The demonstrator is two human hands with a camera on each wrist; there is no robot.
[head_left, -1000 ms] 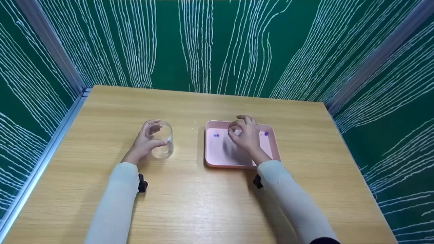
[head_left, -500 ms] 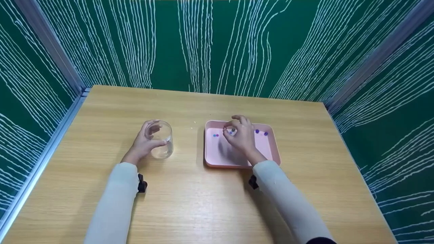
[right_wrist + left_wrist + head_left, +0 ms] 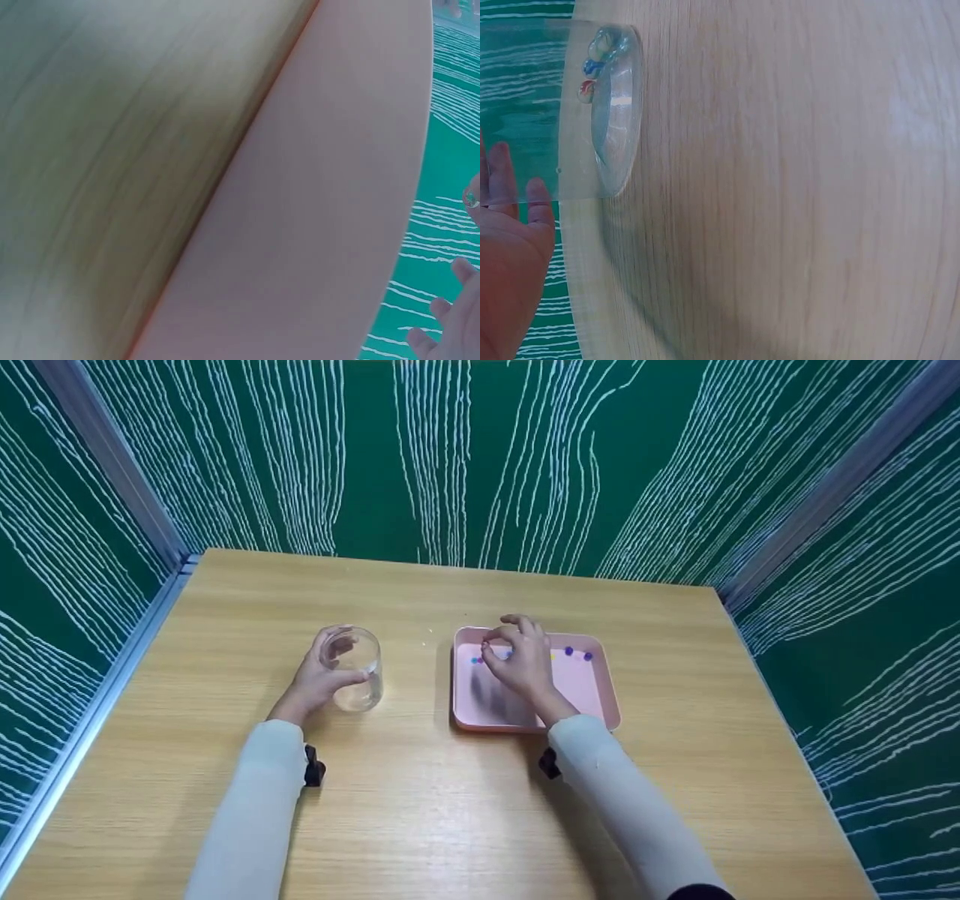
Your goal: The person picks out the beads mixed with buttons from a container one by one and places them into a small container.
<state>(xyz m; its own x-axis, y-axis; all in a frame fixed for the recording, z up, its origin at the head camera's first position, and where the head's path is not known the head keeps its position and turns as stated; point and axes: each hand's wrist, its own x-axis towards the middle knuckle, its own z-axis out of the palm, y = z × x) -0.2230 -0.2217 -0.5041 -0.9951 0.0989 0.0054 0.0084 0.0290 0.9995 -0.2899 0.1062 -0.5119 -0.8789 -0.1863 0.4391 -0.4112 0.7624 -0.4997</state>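
My left hand (image 3: pixel 316 679) grips a clear glass cup (image 3: pixel 360 694), which stands upright on the table. Several marbles (image 3: pixel 592 69) lie at the bottom of the cup in the left wrist view. Over the pink tray (image 3: pixel 469 712), my right hand (image 3: pixel 526 664) pinches a small glass marble (image 3: pixel 471 199) between thumb and index finger, the other fingers raised. Two dark purple beads (image 3: pixel 568 651) lie at the tray's right back. A small blue and pink pair of beads (image 3: pixel 477 660) sits at its left. The hand partly hides other coloured bits in the tray.
The wooden table (image 3: pixel 420 802) has tiny white specks (image 3: pixel 426 643) between cup and tray. Green panels (image 3: pixel 367 457) with white wavy lines enclose the back and sides, with grey metal posts at the corners.
My right hand has moved left across the tray, still pinching the marble, uncovering a purple bead and a yellow bit on the right. My left hand and the cup have stayed put.
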